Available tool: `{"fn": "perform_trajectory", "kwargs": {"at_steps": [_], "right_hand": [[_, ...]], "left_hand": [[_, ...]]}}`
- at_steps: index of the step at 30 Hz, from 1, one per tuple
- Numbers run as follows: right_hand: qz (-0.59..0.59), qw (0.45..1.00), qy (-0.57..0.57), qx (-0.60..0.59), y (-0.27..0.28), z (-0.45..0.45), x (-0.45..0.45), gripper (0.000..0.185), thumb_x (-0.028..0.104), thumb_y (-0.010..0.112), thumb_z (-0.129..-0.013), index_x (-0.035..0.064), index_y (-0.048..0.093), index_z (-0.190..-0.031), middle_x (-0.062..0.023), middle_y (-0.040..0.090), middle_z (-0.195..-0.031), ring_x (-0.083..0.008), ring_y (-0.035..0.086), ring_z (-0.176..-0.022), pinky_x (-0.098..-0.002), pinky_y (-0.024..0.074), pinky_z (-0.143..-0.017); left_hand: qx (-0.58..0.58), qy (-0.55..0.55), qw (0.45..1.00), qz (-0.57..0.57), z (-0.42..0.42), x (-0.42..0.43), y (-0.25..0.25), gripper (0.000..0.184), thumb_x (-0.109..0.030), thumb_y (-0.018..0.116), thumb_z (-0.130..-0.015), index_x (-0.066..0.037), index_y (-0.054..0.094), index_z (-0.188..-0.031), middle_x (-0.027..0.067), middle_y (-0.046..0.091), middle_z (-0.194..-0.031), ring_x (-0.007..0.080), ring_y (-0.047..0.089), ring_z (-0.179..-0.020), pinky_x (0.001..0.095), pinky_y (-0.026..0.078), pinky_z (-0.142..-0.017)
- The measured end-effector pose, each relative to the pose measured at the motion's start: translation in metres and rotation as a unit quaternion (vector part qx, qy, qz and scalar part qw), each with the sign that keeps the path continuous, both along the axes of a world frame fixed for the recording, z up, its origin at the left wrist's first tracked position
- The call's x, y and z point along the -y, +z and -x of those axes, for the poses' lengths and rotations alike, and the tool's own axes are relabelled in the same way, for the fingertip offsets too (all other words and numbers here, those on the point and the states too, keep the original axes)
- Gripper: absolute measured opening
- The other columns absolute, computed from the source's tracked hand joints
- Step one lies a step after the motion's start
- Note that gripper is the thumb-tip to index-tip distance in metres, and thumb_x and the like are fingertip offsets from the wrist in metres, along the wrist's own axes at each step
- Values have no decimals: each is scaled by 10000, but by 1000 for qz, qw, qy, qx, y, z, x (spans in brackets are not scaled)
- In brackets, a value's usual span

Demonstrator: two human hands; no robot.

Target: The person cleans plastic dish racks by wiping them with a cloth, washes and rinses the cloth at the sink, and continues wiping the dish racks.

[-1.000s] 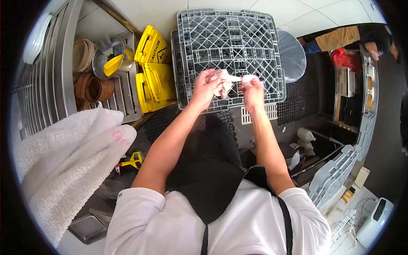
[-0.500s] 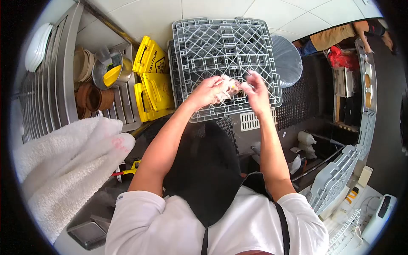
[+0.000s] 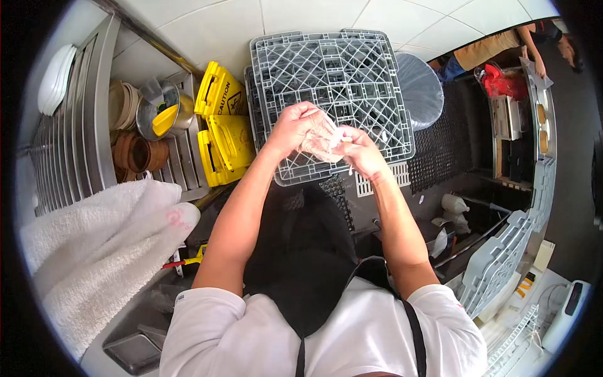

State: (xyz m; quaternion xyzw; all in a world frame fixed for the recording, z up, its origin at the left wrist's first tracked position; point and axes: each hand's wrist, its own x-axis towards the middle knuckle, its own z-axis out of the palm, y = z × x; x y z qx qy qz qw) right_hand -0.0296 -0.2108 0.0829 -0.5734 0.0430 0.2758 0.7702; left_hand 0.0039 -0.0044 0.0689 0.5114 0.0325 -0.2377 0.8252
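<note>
A crumpled, pale pinkish-white thin thing (image 3: 320,139), perhaps plastic or paper, is between my hands above the grey plastic pallets (image 3: 326,69). My left hand (image 3: 293,129) is closed on its left side. The fingers of my right hand (image 3: 361,151) pinch its right edge, where a whiter bit shows. What exactly the thing is cannot be made out. Both hands are held in the air over the near part of the pallet stack.
Yellow caution signs (image 3: 223,132) stand left of the pallets, beside a metal rack (image 3: 81,113) with a pot (image 3: 182,113). A white towel (image 3: 107,245) hangs at the left. A covered round bin (image 3: 419,91) is right of the pallets. Another person's arm (image 3: 531,50) reaches in at upper right.
My right hand was apart from the crumpled thing and has come back to pinch its edge. The thing looks more spread out. The view has shifted slightly, and the other person's arm has moved.
</note>
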Motion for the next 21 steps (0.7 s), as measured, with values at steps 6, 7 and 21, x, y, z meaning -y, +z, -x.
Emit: {"fn": "perform_trajectory", "kwargs": {"at_steps": [6, 7, 21], "right_hand": [[-147, 976, -162, -4, 1, 10, -23, 428, -6, 684, -913, 21, 622, -1335, -65, 686, -1210, -173, 647, -1107, -329, 514, -987], [-73, 982, -168, 37, 3, 9, -26, 467, 17, 689, -923, 17, 592, -1380, -55, 669, -1223, -159, 636, -1102, -299, 511, -975], [160, 967, -181, -85, -55, 18, -11, 401, 62, 664, -960, 57, 591, -1354, -39, 689, -1041, -100, 634, -839, -250, 512, -721]], "left_hand": [[61, 89, 994, 6, 11, 39, -28, 104, -57, 618, -986, -64, 617, -1090, 11, 674, -999, 89, 634, -904, 253, 542, -782], [28, 98, 995, -1, 19, 44, -26, 152, -37, 611, -975, -64, 608, -1124, 18, 672, -1033, 98, 636, -926, 257, 541, -795], [53, -44, 723, -688, 50, -13, -88, 1332, -462, 945, -654, -189, 100, -1647, 324, 15, -1657, 508, 71, -1530, 638, 126, -1222]]}}
